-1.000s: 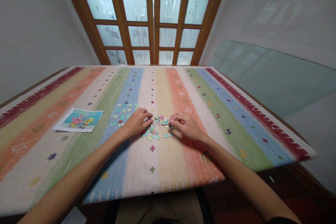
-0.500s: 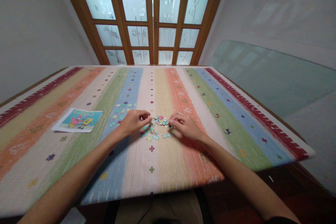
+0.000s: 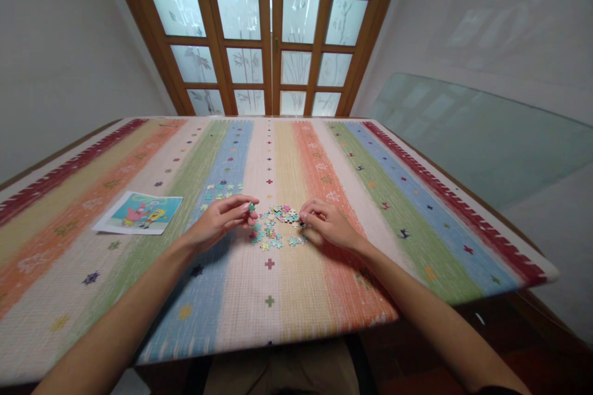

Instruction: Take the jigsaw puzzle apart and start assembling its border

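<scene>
teal puzzle piece (image 3: 251, 207) pinched by left hand (image 3: 223, 219); right hand (image 3: 328, 223) beside piled pieces (image 3: 286, 215), its grip unclear.

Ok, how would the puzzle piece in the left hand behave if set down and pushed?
The puzzle piece is probably light: it's small, held up in the left hand alone. Likely slides, not rolls; the loose pieces lie flat. May snag on them, given their knobbed outlines.

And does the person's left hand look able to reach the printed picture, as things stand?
Probably yes: the printed picture lies to the left of the left hand, with only tablecloth visible between them. However, the hand pinches a small puzzle piece, which may hinder grasping.
</scene>
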`<control>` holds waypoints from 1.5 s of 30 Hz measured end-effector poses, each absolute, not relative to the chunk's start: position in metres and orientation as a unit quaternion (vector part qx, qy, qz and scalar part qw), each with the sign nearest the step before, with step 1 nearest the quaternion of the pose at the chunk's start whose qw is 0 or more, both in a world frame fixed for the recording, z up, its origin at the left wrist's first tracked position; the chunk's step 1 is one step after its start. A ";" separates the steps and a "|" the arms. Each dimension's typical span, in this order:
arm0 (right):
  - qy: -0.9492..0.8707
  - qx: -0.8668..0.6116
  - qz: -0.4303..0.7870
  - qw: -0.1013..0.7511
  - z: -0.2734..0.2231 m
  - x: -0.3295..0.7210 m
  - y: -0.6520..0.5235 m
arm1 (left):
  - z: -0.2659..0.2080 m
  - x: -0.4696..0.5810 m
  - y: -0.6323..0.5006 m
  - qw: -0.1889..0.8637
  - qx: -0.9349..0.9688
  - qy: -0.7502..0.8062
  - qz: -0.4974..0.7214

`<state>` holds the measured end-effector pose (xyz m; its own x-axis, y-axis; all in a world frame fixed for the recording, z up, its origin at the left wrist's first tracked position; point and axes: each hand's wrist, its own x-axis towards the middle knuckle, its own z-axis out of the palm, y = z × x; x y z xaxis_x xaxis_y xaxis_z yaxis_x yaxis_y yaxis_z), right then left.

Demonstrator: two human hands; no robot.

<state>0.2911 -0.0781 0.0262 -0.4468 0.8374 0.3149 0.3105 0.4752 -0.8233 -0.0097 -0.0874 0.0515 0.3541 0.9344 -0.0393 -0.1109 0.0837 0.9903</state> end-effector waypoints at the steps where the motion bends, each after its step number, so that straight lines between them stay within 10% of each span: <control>1: -0.774 -0.373 0.353 0.371 0.027 0.291 -0.078 | 0.050 -0.010 -0.089 0.638 0.520 0.380 0.422; 45: -0.777 -0.385 0.357 0.348 0.028 0.292 -0.077 | 0.048 0.001 -0.107 0.453 0.596 0.425 0.509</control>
